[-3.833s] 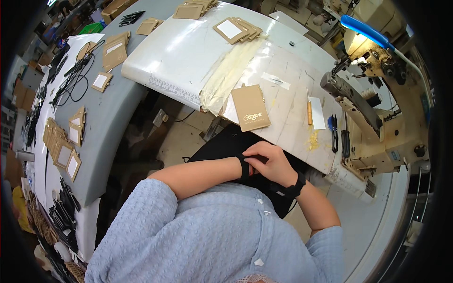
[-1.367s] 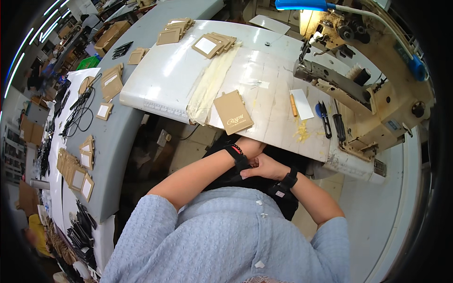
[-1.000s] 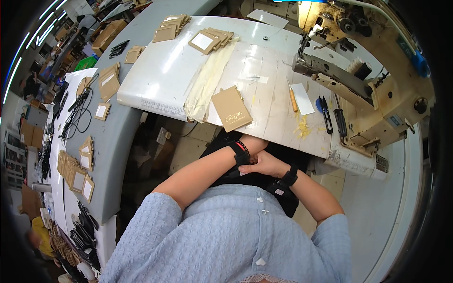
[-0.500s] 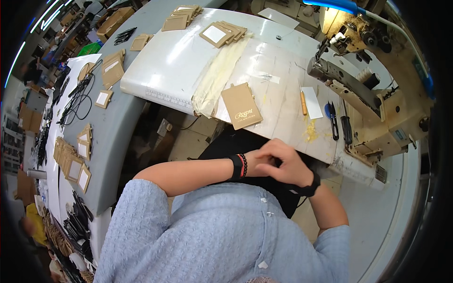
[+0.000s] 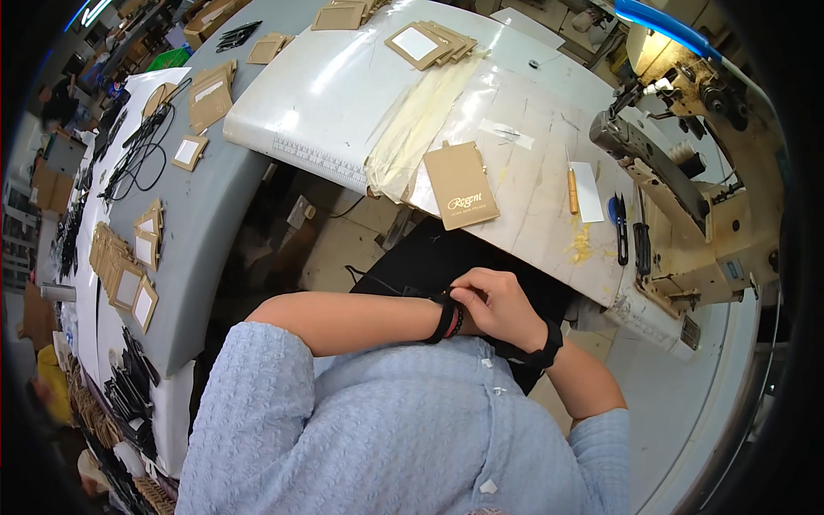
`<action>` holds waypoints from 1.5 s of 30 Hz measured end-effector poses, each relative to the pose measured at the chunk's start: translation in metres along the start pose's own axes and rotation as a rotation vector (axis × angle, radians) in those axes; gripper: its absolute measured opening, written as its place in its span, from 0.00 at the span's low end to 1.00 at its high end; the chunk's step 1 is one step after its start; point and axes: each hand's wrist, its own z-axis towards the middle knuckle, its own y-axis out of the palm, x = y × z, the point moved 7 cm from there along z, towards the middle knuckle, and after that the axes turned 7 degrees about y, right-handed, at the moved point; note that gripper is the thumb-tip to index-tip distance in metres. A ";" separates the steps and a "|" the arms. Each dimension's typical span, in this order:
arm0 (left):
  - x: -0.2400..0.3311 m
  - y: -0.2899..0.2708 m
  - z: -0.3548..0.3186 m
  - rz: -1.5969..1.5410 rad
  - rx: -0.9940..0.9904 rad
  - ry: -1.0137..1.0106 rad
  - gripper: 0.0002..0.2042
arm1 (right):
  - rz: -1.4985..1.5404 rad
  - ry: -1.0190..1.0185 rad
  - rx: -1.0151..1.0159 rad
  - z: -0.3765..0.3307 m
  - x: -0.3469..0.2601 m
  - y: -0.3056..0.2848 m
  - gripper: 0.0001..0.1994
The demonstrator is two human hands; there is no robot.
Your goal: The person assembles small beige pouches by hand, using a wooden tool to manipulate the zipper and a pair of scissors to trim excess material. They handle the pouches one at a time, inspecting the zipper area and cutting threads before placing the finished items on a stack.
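My right hand (image 5: 502, 305) reaches across to my left wrist, its thumb and finger closed on the edge of a black wristband (image 5: 445, 315). A red and black bracelet (image 5: 457, 323) lies beside that band. My left hand (image 5: 474, 324) is almost wholly hidden behind the right one, so its fingers do not show. Another black band (image 5: 549, 345) circles my right wrist. Just beyond my hands, a beige flat pouch (image 5: 459, 176) with gold lettering lies on the sewing table (image 5: 532, 219), touched by neither hand.
A sewing machine (image 5: 730, 232) stands at the right. Near it lie a wooden-handled awl (image 5: 572, 193), a white card (image 5: 589, 190), black thread snips (image 5: 621, 236) and a black-handled tool (image 5: 641, 245). Stacked beige pouches (image 5: 418, 45) sit at the back; several more (image 5: 129, 287) lie left.
My right hand has moved slightly left and pinches the wristband, which now stands away from my left wrist. The view has shifted, so the table appears higher and further right.
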 end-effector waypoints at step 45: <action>-0.004 0.004 -0.006 0.075 0.007 -0.069 0.18 | 0.185 0.189 -0.276 0.032 0.029 0.033 0.14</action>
